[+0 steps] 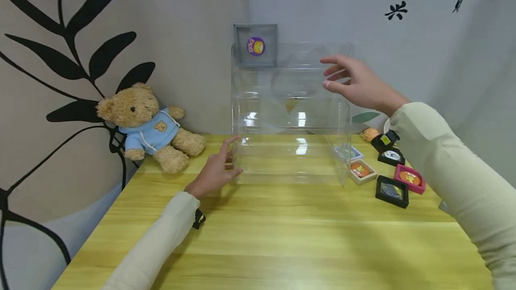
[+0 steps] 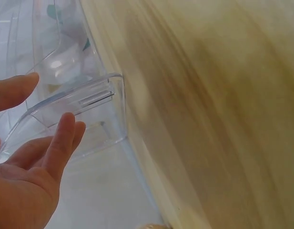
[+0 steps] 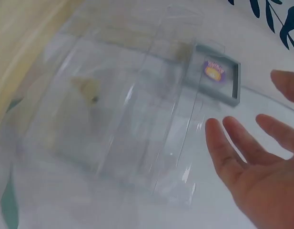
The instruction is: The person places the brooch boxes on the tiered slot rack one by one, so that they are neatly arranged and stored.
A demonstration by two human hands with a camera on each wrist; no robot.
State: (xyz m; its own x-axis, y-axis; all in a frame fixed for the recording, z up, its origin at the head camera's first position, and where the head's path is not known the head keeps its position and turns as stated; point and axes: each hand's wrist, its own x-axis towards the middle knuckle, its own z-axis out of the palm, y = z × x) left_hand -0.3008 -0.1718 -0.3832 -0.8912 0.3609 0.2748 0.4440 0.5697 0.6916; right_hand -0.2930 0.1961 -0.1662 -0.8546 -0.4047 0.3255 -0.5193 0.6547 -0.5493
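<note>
A clear plastic tiered display rack stands on the wooden table. On its top tier, at the left end, sits a grey square frame with a round purple badge inside; the right wrist view shows the same grey frame. My right hand hovers by the rack's upper right with fingers spread and nothing held. By the rack's lower left side is my left hand, fingers extended. In the left wrist view, the left hand lies beside the rack's side panel; whether it touches is unclear.
Right of the rack lie several small framed badges, among them a black one, a pink one and a beige one. A teddy bear in a blue top sits at the table's back left. A curtain hangs behind.
</note>
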